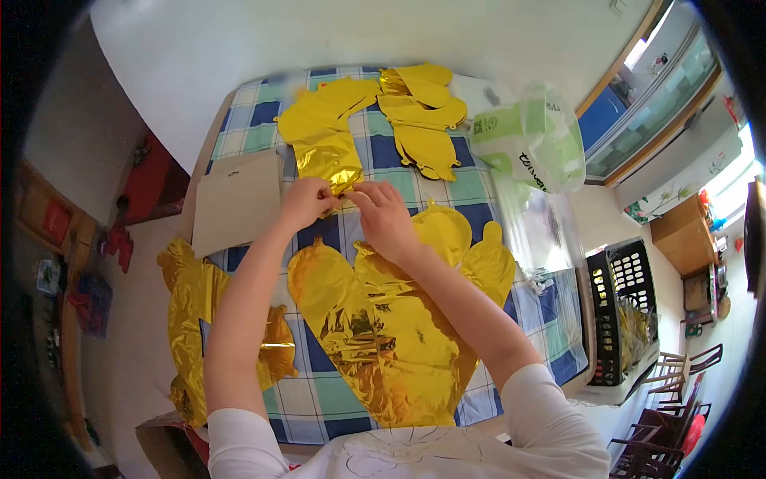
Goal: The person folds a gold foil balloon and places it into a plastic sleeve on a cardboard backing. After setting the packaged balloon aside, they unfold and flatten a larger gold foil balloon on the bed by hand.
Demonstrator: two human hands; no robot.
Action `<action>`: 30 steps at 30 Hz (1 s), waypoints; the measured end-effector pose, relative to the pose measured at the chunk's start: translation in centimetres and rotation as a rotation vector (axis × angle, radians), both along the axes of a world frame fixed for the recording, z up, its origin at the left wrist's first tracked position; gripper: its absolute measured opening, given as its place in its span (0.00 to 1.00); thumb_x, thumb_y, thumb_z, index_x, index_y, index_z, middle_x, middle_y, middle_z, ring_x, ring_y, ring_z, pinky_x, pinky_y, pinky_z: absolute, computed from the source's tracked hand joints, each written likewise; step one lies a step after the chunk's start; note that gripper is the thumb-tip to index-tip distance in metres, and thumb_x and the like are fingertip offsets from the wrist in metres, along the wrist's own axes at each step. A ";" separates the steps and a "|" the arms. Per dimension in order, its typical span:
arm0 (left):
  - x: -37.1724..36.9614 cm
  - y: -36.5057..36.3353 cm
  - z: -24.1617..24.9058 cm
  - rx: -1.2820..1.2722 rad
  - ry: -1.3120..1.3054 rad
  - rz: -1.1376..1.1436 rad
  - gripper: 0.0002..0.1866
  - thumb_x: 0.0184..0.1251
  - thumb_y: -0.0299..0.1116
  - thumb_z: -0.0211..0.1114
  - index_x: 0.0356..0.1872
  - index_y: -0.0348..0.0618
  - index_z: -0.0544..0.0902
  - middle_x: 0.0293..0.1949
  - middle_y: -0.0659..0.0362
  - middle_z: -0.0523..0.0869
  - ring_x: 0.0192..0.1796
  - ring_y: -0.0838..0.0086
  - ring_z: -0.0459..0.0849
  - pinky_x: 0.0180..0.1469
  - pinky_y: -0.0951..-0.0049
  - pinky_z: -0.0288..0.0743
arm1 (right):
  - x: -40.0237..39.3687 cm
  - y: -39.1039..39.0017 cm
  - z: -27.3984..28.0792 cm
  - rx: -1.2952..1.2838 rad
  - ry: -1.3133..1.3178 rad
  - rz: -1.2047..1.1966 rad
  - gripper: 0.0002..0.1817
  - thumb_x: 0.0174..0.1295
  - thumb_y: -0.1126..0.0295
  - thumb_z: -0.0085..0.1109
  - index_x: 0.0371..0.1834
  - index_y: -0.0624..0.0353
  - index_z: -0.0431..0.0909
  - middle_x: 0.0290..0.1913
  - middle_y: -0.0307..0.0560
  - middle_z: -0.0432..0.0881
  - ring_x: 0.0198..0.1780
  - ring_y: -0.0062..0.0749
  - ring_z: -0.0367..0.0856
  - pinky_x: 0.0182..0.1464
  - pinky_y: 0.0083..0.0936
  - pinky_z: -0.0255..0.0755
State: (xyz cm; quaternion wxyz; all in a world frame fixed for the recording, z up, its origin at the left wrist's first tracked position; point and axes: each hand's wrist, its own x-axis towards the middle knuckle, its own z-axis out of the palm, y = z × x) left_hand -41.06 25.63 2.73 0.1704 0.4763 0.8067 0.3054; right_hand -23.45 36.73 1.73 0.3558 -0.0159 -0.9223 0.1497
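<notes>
Both hands meet at the near end of a flat gold foil balloon (323,156), which stretches away toward the back of the table. My left hand (306,204) is closed in a pinch on its edge. My right hand (384,220) pinches the same end from the other side, its fingers curled. The exact spot between the fingertips is too small to make out. Below my right hand lies a large heart-shaped gold foil balloon (383,335), flat and wrinkled. Beside my left forearm, a stack of beige card sheets (235,203) rests on the checked tablecloth (335,415).
More flat gold foil balloons lie at the back (427,120) and left (191,311). A green and white plastic bag (527,144) stands at the back right, with clear plastic packaging (550,235) in front. Off the table's right side is a black basket (610,319).
</notes>
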 end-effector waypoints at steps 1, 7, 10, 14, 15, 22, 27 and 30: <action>-0.1 0.0 0.3 0.018 -0.011 0.006 0.09 0.54 0.33 0.72 0.30 0.37 0.85 0.30 0.50 0.85 0.34 0.58 0.84 0.38 0.63 0.76 | -0.1 0.0 -0.5 0.026 -0.019 -0.006 0.19 0.53 0.79 0.56 0.51 0.61 0.76 0.53 0.51 0.76 0.57 0.51 0.72 0.64 0.48 0.62; -0.6 -0.1 1.6 0.133 0.116 0.004 0.07 0.54 0.28 0.70 0.32 0.37 0.84 0.25 0.53 0.83 0.30 0.67 0.82 0.34 0.69 0.74 | 0.1 -0.4 0.1 -0.010 -0.083 -0.044 0.17 0.53 0.80 0.54 0.48 0.58 0.79 0.54 0.49 0.77 0.61 0.46 0.71 0.69 0.45 0.60; -0.7 0.5 2.0 0.105 0.134 0.007 0.07 0.55 0.29 0.69 0.34 0.38 0.84 0.29 0.52 0.85 0.32 0.63 0.83 0.36 0.67 0.75 | -0.6 -1.3 0.9 0.010 -0.059 -0.017 0.17 0.53 0.79 0.55 0.47 0.57 0.80 0.55 0.48 0.77 0.64 0.43 0.69 0.72 0.46 0.56; -1.8 2.0 3.3 0.284 0.178 0.211 0.09 0.56 0.29 0.69 0.38 0.41 0.84 0.33 0.51 0.86 0.38 0.56 0.84 0.41 0.60 0.77 | -0.9 -1.3 0.3 0.097 -0.520 -0.210 0.20 0.53 0.78 0.57 0.51 0.55 0.78 0.58 0.46 0.76 0.67 0.40 0.67 0.73 0.48 0.52; -1.9 2.2 4.2 0.374 0.232 0.298 0.10 0.55 0.28 0.69 0.39 0.42 0.83 0.33 0.51 0.86 0.38 0.54 0.84 0.41 0.59 0.77 | -1.0 -1.2 -0.2 0.111 -0.448 -0.205 0.21 0.53 0.78 0.57 0.53 0.54 0.77 0.58 0.45 0.75 0.67 0.40 0.67 0.73 0.49 0.52; -5.7 3.7 10.1 0.163 0.923 0.364 0.14 0.64 0.28 0.57 0.51 0.43 0.78 0.36 0.51 0.86 0.42 0.52 0.84 0.44 0.54 0.78 | -1.9 -1.3 -2.2 0.110 -0.357 -0.120 0.19 0.60 0.73 0.54 0.55 0.52 0.77 0.59 0.45 0.76 0.67 0.40 0.68 0.71 0.53 0.53; -6.4 4.4 16.8 0.042 0.891 0.572 0.11 0.68 0.27 0.52 0.44 0.36 0.81 0.37 0.47 0.87 0.43 0.57 0.87 0.41 0.64 0.83 | -1.9 -1.3 -2.0 0.081 -0.378 -0.125 0.20 0.60 0.73 0.53 0.57 0.51 0.77 0.59 0.45 0.76 0.66 0.39 0.70 0.72 0.54 0.52; -9.1 5.5 20.8 -0.033 -0.079 0.531 0.12 0.70 0.26 0.50 0.44 0.28 0.79 0.37 0.42 0.86 0.37 0.62 0.89 0.35 0.68 0.85 | -2.2 -1.2 -2.0 0.086 -0.379 -0.129 0.20 0.60 0.73 0.53 0.56 0.51 0.77 0.58 0.45 0.76 0.65 0.39 0.70 0.71 0.54 0.52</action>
